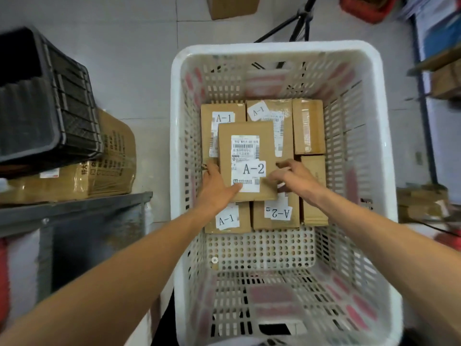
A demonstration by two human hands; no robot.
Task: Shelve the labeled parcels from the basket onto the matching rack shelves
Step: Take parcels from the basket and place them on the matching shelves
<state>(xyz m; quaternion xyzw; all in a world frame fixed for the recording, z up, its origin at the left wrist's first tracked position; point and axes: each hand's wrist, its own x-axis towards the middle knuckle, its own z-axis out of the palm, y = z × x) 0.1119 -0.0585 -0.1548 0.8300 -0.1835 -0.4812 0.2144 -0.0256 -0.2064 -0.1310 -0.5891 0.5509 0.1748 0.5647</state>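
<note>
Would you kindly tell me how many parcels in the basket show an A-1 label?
3: the far-left parcel, the far-middle parcel with a tilted label, and the near-left parcel. More may be hidden under the A-2 parcel on top.

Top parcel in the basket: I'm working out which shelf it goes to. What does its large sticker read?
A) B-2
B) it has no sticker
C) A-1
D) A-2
D: the top parcel, gripped at its edges by the left hand and the right hand, bears a white sticker printed A-2.
</note>
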